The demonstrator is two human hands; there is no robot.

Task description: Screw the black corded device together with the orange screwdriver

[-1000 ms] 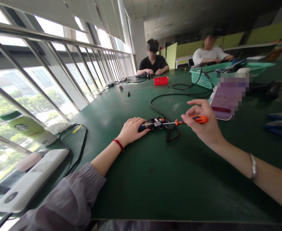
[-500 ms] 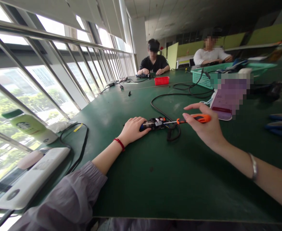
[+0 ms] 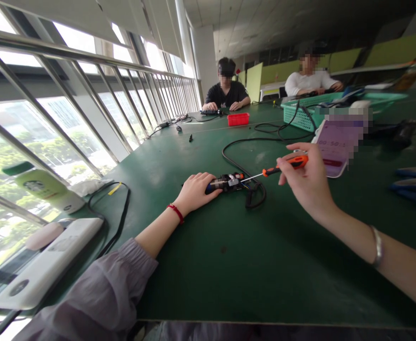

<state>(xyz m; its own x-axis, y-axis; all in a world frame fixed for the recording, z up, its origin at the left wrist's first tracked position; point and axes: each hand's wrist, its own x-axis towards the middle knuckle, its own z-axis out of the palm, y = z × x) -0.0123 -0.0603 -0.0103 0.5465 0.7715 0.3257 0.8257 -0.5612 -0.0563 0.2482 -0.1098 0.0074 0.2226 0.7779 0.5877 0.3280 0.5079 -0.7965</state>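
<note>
My left hand [image 3: 198, 190] is closed over the blue and black end of an opened corded power tool [image 3: 229, 183], pressing it flat to the green table [image 3: 208, 265]. Metal parts, small wires and an orange piece show inside the tool's body. In my right hand [image 3: 309, 182] is an orange and black screwdriver [image 3: 286, 166], gripped by its handle and slanting down to the left. Its thin shaft reaches into the tool's exposed wiring; whether the tip touches a screw is too small to tell. A black cable [image 3: 236, 141] loops away from the tool's right end.
A phone [image 3: 333, 142] leans by a green basket [image 3: 296, 116] at the right. Blue-grey gloves [image 3: 415, 184] lie farther right. A red tray [image 3: 238, 119] is near two people across the table. At left are a bottle [image 3: 46, 187] and a white power bank [image 3: 48, 265].
My right hand has closed its fingers more around the screwdriver handle and raised it, so the shaft slants more steeply. My left hand and the power tool have stayed in place.
</note>
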